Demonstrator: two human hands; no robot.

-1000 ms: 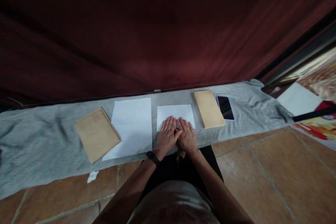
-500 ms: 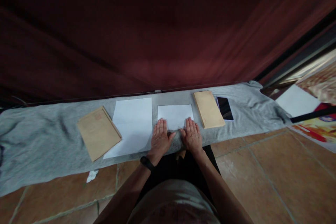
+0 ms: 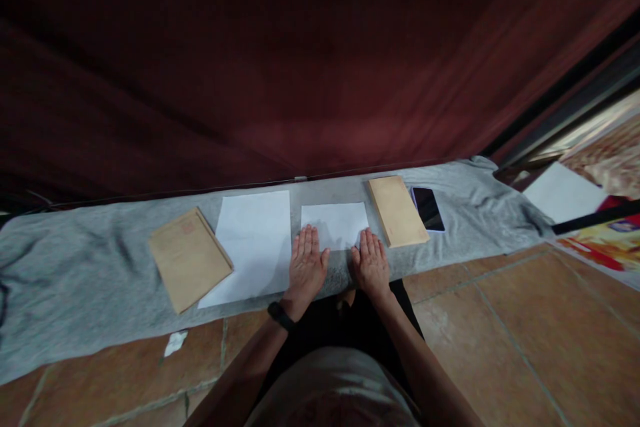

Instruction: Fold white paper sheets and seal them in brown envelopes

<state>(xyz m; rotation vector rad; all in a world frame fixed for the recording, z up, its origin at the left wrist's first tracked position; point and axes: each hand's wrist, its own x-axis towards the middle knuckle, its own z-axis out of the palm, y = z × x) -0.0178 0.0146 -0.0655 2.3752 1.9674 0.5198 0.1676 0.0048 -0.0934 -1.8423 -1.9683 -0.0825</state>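
A small folded white sheet (image 3: 336,223) lies on a grey cloth (image 3: 90,267) spread over the floor. My left hand (image 3: 306,264) rests flat and open on the sheet's near left corner, fingers stretched forward. My right hand (image 3: 371,262) lies flat and open at the near right corner. Neither hand holds anything. A black band sits on my left wrist.
A larger white sheet (image 3: 251,247) lies left of the folded one, with a brown envelope (image 3: 189,258) beyond it. Another brown envelope (image 3: 397,210) and a dark phone (image 3: 429,208) lie to the right. A dark red curtain hangs behind; terracotta tiles (image 3: 500,333) lie in front.
My two hands, side by side on the middle of the folded sheet a second ago, have slid apart to its near corners and drawn back slightly toward me.
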